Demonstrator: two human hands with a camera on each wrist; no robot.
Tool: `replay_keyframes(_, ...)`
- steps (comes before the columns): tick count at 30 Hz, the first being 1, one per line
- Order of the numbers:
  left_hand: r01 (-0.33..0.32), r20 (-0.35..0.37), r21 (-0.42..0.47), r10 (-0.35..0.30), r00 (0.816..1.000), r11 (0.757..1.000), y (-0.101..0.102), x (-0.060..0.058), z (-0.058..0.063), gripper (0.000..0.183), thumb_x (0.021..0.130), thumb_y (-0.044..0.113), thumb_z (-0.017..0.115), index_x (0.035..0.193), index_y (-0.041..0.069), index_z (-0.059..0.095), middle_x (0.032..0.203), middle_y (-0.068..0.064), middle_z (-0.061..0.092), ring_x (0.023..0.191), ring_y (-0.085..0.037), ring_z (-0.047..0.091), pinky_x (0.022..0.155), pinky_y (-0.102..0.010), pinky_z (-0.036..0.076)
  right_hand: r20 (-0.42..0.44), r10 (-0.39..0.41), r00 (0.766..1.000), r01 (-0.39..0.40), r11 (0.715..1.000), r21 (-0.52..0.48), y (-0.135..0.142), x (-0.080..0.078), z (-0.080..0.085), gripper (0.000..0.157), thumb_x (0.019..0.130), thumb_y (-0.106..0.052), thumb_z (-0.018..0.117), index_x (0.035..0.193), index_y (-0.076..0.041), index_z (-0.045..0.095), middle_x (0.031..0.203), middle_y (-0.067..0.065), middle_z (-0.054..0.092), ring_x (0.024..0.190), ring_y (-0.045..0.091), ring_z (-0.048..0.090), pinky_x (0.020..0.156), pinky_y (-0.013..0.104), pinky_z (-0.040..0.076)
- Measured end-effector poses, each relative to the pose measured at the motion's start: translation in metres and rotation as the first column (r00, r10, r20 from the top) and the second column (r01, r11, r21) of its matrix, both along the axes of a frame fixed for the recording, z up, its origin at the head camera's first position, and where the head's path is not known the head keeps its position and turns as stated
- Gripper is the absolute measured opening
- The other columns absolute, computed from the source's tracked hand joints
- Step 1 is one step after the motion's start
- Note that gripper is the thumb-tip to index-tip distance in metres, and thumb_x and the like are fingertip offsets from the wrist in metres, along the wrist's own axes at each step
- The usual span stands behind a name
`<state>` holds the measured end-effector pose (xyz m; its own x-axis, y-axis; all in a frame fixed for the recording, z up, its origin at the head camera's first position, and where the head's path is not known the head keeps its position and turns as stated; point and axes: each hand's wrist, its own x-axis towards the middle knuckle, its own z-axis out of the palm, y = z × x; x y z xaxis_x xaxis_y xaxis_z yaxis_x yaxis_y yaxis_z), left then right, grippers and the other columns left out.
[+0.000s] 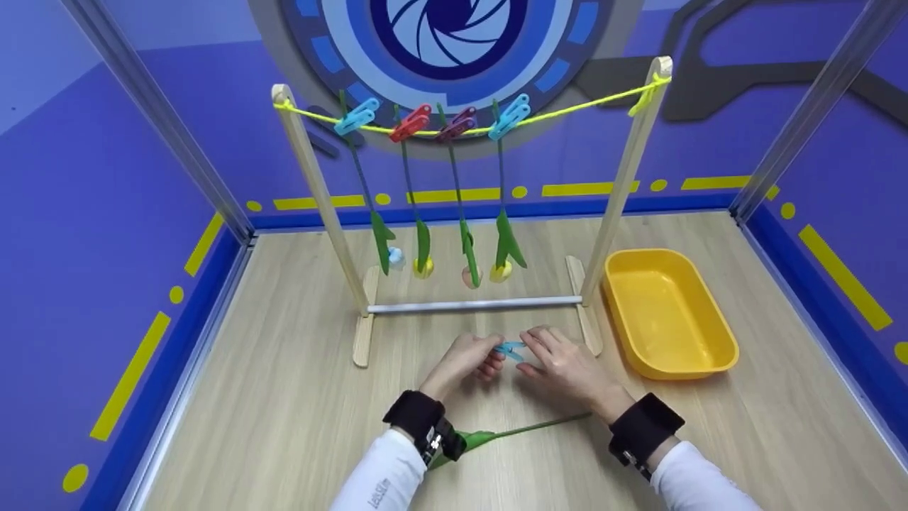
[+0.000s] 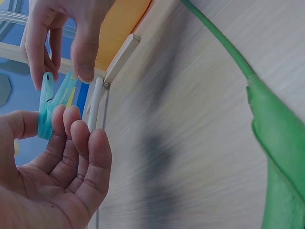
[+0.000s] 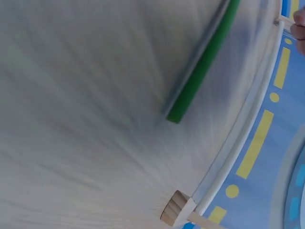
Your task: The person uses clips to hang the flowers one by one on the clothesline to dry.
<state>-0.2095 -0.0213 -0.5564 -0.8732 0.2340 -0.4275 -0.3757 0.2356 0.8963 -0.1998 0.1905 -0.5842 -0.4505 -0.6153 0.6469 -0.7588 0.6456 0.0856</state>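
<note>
Low in front of the rack, my left hand (image 1: pixel 468 358) pinches a light-blue clothespin (image 2: pixel 46 107) between thumb and fingers. Facing it, my right hand (image 1: pixel 567 365) has its thumb and a finger at the two spread handle ends of the same clothespin. An artificial flower lies on the table beneath my wrists; its green stem (image 1: pixel 543 426) and leaf (image 2: pixel 281 138) show, while its bloom is hidden. In the right wrist view the cut end of that stem (image 3: pixel 190 90) appears, with a few fingers (image 3: pixel 299 32) at the edge.
A wooden rack (image 1: pixel 624 177) carries a yellow cord (image 1: pixel 567 112). Several artificial tulips hang there upside down from blue, red (image 1: pixel 410 123) and purple (image 1: pixel 456 125) clothespins. On the right stands a yellow tub (image 1: pixel 674 312). Blue-purple walls enclose the table (image 1: pixel 284 397).
</note>
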Motion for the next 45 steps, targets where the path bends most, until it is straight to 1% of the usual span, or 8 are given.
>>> replay_keyframes(4, -0.010, 0.006, 0.001, 0.010, 1.000, 1.000, 0.001, 0.001, 0.000, 0.040, 0.094, 0.031, 0.058, 0.092, -0.006, 0.073, 0.064, 0.001, 0.064, 0.054, -0.007, 0.058, 0.055, -0.021, 0.048, -0.041, 0.013, 0.999, -0.013, 1.000, 0.006, -0.002, -0.002, -0.004, 0.051, 0.077, -0.031, 0.085, 0.115, 0.000, 0.069, 0.104, 0.011, 0.069, 0.093, 0.023, 0.066, 0.076, 0.032, 0.058)
replay_keyframes(12, 0.000, 0.005, 0.017, 0.000, 1.000, 1.000, 0.003, 0.003, 0.000, 0.043, 0.094, 0.031, 0.057, 0.096, -0.010, 0.072, 0.061, 0.002, 0.062, 0.052, -0.006, 0.055, 0.054, -0.022, 0.047, -0.121, 0.065, 0.991, -0.069, 0.997, -0.025, -0.003, -0.001, -0.004, 0.043, 0.073, -0.023, 0.087, 0.106, -0.001, 0.072, 0.097, 0.009, 0.070, 0.086, 0.021, 0.066, 0.069, 0.031, 0.058)
replay_keyframes(22, 0.043, -0.009, 0.014, -0.043, 0.999, 0.999, 0.001, 0.005, 0.001, 0.049, 0.100, 0.036, 0.053, 0.094, -0.009, 0.072, 0.061, 0.003, 0.061, 0.052, -0.006, 0.056, 0.054, -0.020, 0.046, -0.055, 0.040, 0.998, -0.043, 0.998, -0.052, 0.002, 0.000, -0.004, 0.038, 0.076, -0.023, 0.084, 0.105, -0.002, 0.073, 0.095, 0.007, 0.070, 0.083, 0.020, 0.066, 0.069, 0.031, 0.058)
replay_keyframes(27, 0.027, -0.009, -0.008, -0.027, 1.000, 1.000, -0.004, 0.007, 0.002, 0.059, 0.100, 0.045, 0.051, 0.096, -0.009, 0.073, 0.061, 0.004, 0.062, 0.051, -0.005, 0.056, 0.054, -0.020, 0.047, 0.021, 0.033, 0.999, -0.030, 0.991, -0.127, 0.005, -0.001, -0.005, 0.035, 0.079, -0.022, 0.082, 0.106, -0.001, 0.073, 0.096, 0.008, 0.070, 0.084, 0.021, 0.067, 0.071, 0.033, 0.058)
replay_keyframes(31, 0.010, -0.041, -0.052, -0.012, 0.999, 0.999, -0.010, 0.009, 0.004, 0.061, 0.100, 0.050, 0.051, 0.092, -0.006, 0.074, 0.062, 0.003, 0.063, 0.052, -0.006, 0.056, 0.055, -0.021, 0.048, 0.063, 0.048, 0.997, -0.035, 0.980, -0.197, 0.007, -0.002, -0.005, 0.034, 0.080, -0.019, 0.082, 0.106, 0.001, 0.073, 0.095, 0.008, 0.070, 0.084, 0.021, 0.067, 0.071, 0.033, 0.057)
replay_keyframes(35, 0.073, -0.124, -0.132, -0.090, 0.988, 0.989, -0.017, 0.013, 0.006, 0.053, 0.102, 0.041, 0.051, 0.092, -0.006, 0.073, 0.066, 0.001, 0.064, 0.056, -0.007, 0.057, 0.056, -0.020, 0.047, 0.086, 0.041, 0.995, -0.020, 0.973, -0.229, 0.010, -0.002, -0.003, 0.033, 0.080, -0.018, 0.082, 0.107, 0.000, 0.073, 0.095, 0.008, 0.069, 0.085, 0.021, 0.067, 0.071, 0.033, 0.057)
replay_keyframes(40, 0.167, -0.207, -0.260, -0.224, 0.952, 0.951, -0.024, 0.018, 0.008, 0.043, 0.103, 0.034, 0.052, 0.095, -0.002, 0.074, 0.076, -0.004, 0.069, 0.062, -0.007, 0.057, 0.058, -0.019, 0.044, 0.126, 0.040, 0.991, -0.008, 0.969, -0.247, 0.014, -0.001, 0.000, 0.032, 0.084, -0.020, 0.080, 0.108, 0.000, 0.073, 0.098, 0.009, 0.069, 0.087, 0.022, 0.067, 0.074, 0.034, 0.057)
replay_keyframes(45, 0.219, -0.238, -0.345, -0.310, 0.920, 0.913, -0.028, 0.023, 0.010, 0.040, 0.102, 0.035, 0.052, 0.094, 0.003, 0.075, 0.078, -0.005, 0.070, 0.062, -0.006, 0.054, 0.058, -0.020, 0.041, 0.140, 0.055, 0.989, -0.012, 0.957, -0.290, 0.015, -0.001, 0.002, 0.029, 0.080, -0.013, 0.082, 0.105, -0.001, 0.075, 0.095, 0.008, 0.071, 0.084, 0.020, 0.068, 0.073, 0.031, 0.056)
